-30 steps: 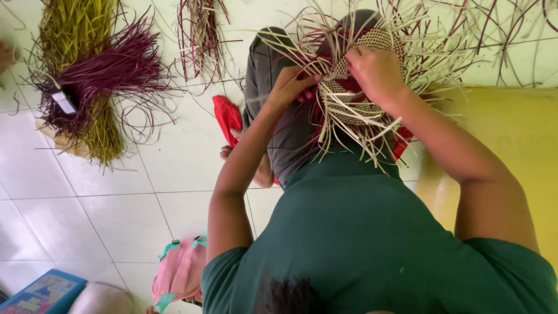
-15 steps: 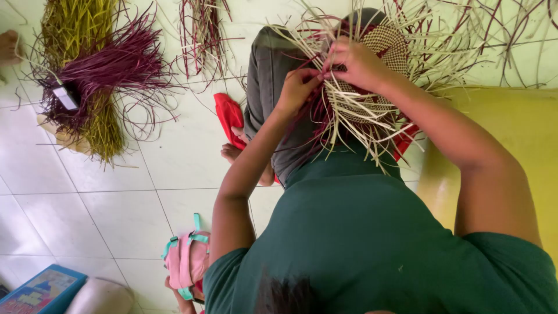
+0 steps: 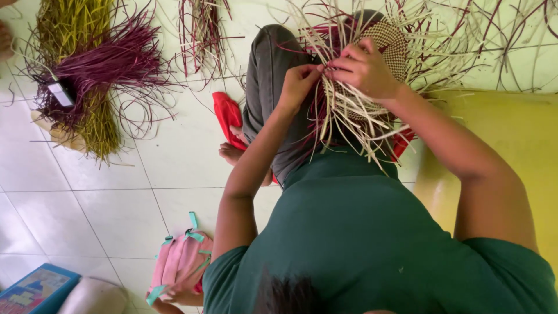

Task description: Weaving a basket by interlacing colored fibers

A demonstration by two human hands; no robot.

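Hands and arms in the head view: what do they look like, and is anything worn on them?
Both arms are bare up to short dark green sleeves. The left hand and right hand wear no gloves; no rings, watch or bracelets are visible.

left hand [image 3: 297,81], right hand [image 3: 363,70], fingertips pinched together

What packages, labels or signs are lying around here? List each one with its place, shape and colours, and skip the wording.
Small tag: on the purple and green straw bundle, upper left; rectangular, pale with a dark edge.
Flat box: bottom left corner on the tiled floor; rectangular, blue with a colourful picture on top.
No signs or screens show.
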